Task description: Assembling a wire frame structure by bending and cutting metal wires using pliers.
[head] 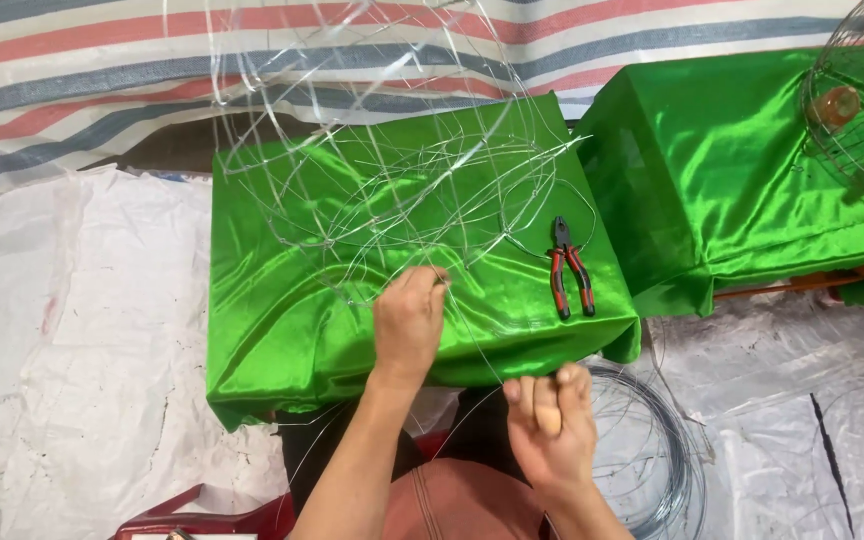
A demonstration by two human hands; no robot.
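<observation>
Red-handled pliers (570,266) lie near the right edge of a green satin-covered table (282,320). A wire fan guard (857,110) rests on the second green table's (712,160) far right corner.

Person, head cam view: left hand (409,322) & right hand (552,425), both bare, no gloves, no rings/watch seen. Forearms bare, no sleeves. Salmon-orange garment w/ seam lines, bottom centre of frame.

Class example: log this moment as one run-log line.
left hand: pinching wire frame | right hand: pulling thin wire | pliers: idle on green cloth
</observation>
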